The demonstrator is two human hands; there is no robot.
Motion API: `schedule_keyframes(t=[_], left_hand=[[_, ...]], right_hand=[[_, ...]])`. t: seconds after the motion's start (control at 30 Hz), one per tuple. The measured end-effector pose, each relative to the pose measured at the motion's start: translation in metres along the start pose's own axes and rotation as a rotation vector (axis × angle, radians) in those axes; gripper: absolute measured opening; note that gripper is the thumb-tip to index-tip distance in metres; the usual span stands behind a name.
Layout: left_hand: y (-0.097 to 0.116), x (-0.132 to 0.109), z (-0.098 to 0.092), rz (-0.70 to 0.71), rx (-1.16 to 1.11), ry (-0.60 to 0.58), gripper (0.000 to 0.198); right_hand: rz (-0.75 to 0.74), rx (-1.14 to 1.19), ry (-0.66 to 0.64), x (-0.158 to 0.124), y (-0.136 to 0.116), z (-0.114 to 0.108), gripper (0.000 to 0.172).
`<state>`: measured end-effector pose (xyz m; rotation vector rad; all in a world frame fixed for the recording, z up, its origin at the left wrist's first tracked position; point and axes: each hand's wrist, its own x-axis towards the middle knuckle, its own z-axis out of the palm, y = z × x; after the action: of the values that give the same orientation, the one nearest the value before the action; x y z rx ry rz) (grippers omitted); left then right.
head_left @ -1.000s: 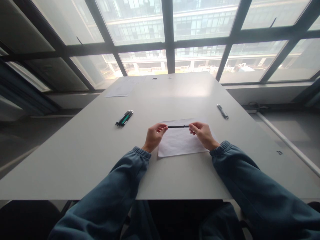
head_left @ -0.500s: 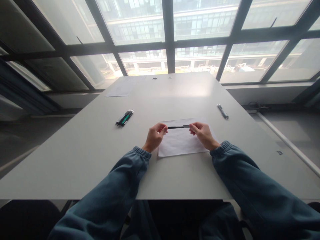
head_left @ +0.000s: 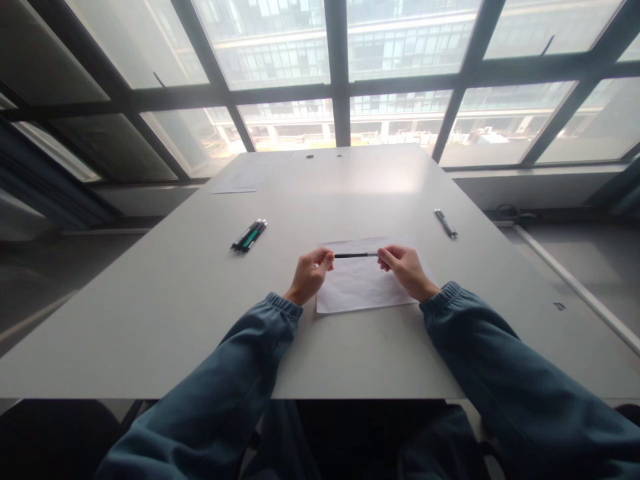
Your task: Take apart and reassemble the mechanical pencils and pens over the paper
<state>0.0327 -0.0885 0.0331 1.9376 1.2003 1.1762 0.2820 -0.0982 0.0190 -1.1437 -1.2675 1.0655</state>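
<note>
A slim black pen (head_left: 354,255) is held level between my two hands, above a white sheet of paper (head_left: 367,288). The fingertips of my left hand (head_left: 310,272) are closed on its left end. My right hand (head_left: 404,267) pinches the right end, where a lighter, silvery part shows beside the fingers. Both ends of the pen are hidden by the fingers. The paper lies flat on the table below, and my right hand and wrist cover its right side.
Several pens (head_left: 249,237), one with a green label, lie together on the white table (head_left: 165,320) to the left. A grey pen (head_left: 445,223) lies to the right. More paper (head_left: 240,177) is at the far left, before the windows (head_left: 390,113).
The pen has turned about its length: the clip seen along its right part before no longer shows. Both hands have stayed almost in place.
</note>
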Motion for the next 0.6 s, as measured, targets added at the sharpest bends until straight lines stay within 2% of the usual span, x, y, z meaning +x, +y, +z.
schedule_keyframes(t=[0.3,0.6], left_hand=[[0.0032,-0.001,-0.0013,0.014,0.051,0.001,0.038],[0.0013,-0.001,0.0009,-0.037,-0.014,0.004,0.041]], right_hand=[[0.001,-0.01,-0.003,-0.0008,-0.0039,0.0004,0.044],[-0.024,-0.02,-0.007,0.0001,0.0008,-0.0002,0.042]])
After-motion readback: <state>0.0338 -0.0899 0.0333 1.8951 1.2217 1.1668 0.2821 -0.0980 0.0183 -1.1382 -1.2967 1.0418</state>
